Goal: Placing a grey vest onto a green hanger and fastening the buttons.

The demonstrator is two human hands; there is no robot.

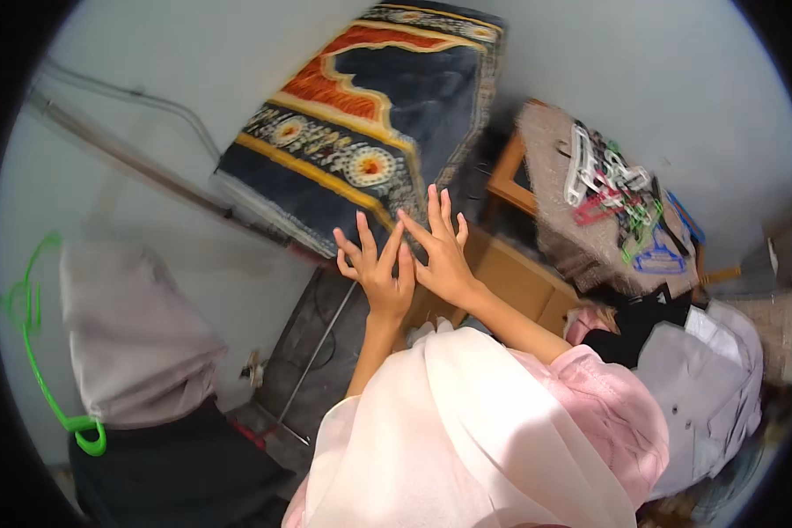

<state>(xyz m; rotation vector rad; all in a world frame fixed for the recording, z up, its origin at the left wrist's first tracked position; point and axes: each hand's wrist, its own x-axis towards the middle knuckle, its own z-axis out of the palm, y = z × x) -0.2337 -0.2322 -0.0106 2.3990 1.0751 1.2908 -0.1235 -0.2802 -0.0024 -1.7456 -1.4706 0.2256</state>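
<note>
My left hand (379, 274) is raised in front of me, fingers spread, with nothing in it. Beside it my right hand (443, 261) is also raised, its fingers apart and its grasp bare. The thumb sides of the two hands come close together; whether they touch I cannot tell. Beyond the fingertips hangs a dark rug (429, 99) with orange, yellow and white patterning. Below the hands, my pale headscarf (396, 422) and pink sleeve (607, 409) fill the lower middle.
Several plastic clothes hangers (614, 185) lie heaped on a cloth-covered table (548, 171) at right. A cardboard box (515, 277) stands below it. Grey garments (693, 396) are piled at lower right. At left, a light cloth (132, 336) hangs near a green hanger (39, 376).
</note>
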